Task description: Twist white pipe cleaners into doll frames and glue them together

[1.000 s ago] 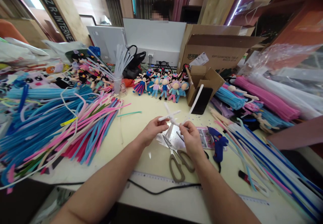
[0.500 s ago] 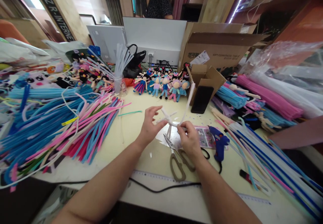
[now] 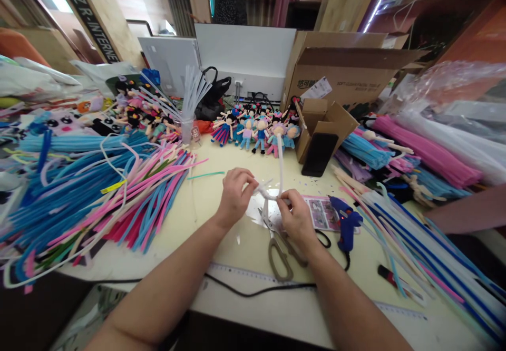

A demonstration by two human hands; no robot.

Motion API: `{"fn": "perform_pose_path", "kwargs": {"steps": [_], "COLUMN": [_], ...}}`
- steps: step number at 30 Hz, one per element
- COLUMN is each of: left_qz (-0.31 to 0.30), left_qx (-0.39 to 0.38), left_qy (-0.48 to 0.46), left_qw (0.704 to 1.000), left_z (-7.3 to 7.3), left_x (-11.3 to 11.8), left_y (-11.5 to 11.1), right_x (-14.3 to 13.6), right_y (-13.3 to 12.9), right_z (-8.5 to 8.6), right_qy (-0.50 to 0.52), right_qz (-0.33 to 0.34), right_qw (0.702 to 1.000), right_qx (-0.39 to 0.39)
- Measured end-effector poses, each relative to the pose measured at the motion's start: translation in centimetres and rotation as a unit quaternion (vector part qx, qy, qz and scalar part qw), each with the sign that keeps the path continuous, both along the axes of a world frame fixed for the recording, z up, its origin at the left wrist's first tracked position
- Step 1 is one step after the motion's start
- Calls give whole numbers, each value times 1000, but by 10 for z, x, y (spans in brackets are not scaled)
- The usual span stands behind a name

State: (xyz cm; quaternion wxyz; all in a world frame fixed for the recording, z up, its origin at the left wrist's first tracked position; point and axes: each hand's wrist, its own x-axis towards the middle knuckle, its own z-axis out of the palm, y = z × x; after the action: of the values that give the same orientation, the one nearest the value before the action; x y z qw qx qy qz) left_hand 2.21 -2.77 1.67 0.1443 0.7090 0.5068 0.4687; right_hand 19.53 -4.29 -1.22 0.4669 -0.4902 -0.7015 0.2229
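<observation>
My left hand [image 3: 236, 195] pinches one end of a white fuzzy pipe-cleaner piece [image 3: 270, 195] between thumb and fingers. On its other side, my right hand [image 3: 295, 216] grips the same white pipe cleaner, and a long free strand rises upright from it. The wound middle hangs between the two hands. Beneath them lie scissors [image 3: 281, 259] with grey-brown handles, their blades partly spread. A blue glue gun [image 3: 346, 224] with a small red light rests right of my right hand, beside a printed picture sheet [image 3: 322, 214].
Bundles of coloured pipe cleaners [image 3: 150, 198] cover the left side, with more strips [image 3: 411, 245] at right. Several small dolls [image 3: 256, 132] stand at the back beside a cardboard box [image 3: 336, 79] and a phone [image 3: 319, 154]. A ruler [image 3: 253, 274] and black cable [image 3: 253, 294] run along the front.
My left fingers have closed from apart onto the white piece's end. The long strand has swung left and upright. The person behind the screens has shifted left.
</observation>
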Motion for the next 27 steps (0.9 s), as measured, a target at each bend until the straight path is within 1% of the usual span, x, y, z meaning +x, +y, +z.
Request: {"fn": "perform_pose_path", "kwargs": {"steps": [2,5,7,9,13,15,18,19,22,24,27], "left_qz": [30,48,47,42,15,-6,-40,-54,-99,-114,-120], "left_qx": [-5,-50,-91,-135,-232,-241,-223,-230,-289,-307,-285], "left_qy": [-69,-146,-154,-129,-53,-55,-103,-124,-194,-229,-240], "left_qw": [997,987,983,981,971,969,968,964,932,917,920], "left_z": [1,-1,-4,-8,-16,-20,-24,-24,-21,-18,-15], "left_x": [-6,-15,-19,-21,-18,-17,-14,-12,-5,0,4], "left_y": [3,11,16,19,21,22,22,22,18,14,10], "right_x": [5,14,19,22,23,21,17,15,9,5,2], "right_y": [5,12,14,15,12,11,8,8,5,4,3], "right_z": [-1,0,2,5,9,10,9,8,3,0,-2], "right_qy": [5,35,71,112,171,177,177,177,171,157,133], "right_qz": [-27,-64,-73,-75,-73,-68,-52,-46,-26,-15,-6], "right_qw": [1000,997,993,988,979,978,979,979,980,983,988], "right_qx": [-4,-27,-57,-77,-79,-81,-85,-89,-101,-93,-75]}}
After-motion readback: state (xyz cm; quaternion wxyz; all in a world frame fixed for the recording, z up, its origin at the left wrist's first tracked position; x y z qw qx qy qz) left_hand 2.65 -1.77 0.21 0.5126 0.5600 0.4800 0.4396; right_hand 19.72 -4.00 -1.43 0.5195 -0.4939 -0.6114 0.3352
